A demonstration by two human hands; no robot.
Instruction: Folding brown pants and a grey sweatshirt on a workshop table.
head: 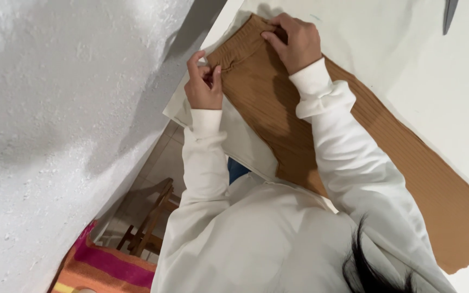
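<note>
At the desk's near-left corner: your two hands work on the ribbed waistband end of a brown knit garment [278,108].
Left hand [204,81]: fingers curled tight, pinching the waistband's outer corner, right at the desk's edge.
Right hand [294,40]: fingers bent and pressing the far corner of the waistband, thumb and forefinger nipped onto the fabric.
Garment position: it lies flat on the white desk [430,76], running from the waistband between your hands down to a straight cut end at the lower right.
Edges: the waistband sits just beside the desk's left edge; a white sheet [177,111] under it overhangs that corner.
Open room: bare desk stretches wide to the right of the garment; a dark blade-like tip [450,13] shows at the top edge, well apart from your hands.
Left side: a rough white wall [55,108] stands close beside the desk, with a narrow gap.
Below: a wooden chair [150,228] and a striped pink-orange cloth [104,268] are on the floor.
</note>
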